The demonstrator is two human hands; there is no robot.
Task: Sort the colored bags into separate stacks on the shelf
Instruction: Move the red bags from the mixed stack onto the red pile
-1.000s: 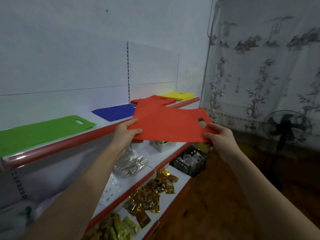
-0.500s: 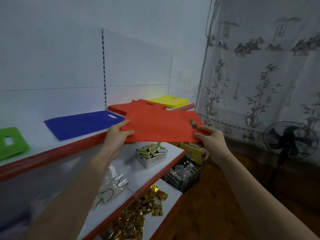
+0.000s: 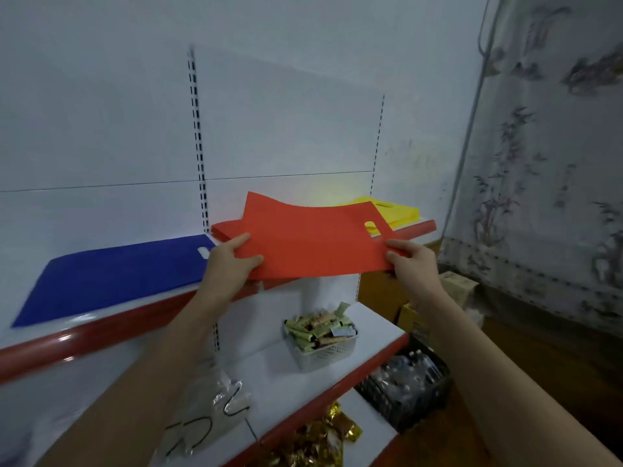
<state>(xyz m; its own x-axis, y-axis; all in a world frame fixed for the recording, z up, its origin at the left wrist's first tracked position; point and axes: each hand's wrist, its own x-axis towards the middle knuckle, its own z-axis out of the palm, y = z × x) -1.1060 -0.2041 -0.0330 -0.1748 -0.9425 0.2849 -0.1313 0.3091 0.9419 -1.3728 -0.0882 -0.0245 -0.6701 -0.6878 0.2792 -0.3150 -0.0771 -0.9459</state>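
Red bag (image 3: 313, 244) in both hands

White panelled back wall (image 3: 286, 123) with black slotted uprights (image 3: 197, 136), pale curtain printed with grey bamboo (image 3: 546, 163) on the right, brown wooden floor (image 3: 556, 382) below.

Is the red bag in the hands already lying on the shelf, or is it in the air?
In the air: the left hand and right hand hold the red bag above the red stack.

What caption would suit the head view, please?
Both hands, left hand and right hand, hold a red bag over the red stack.
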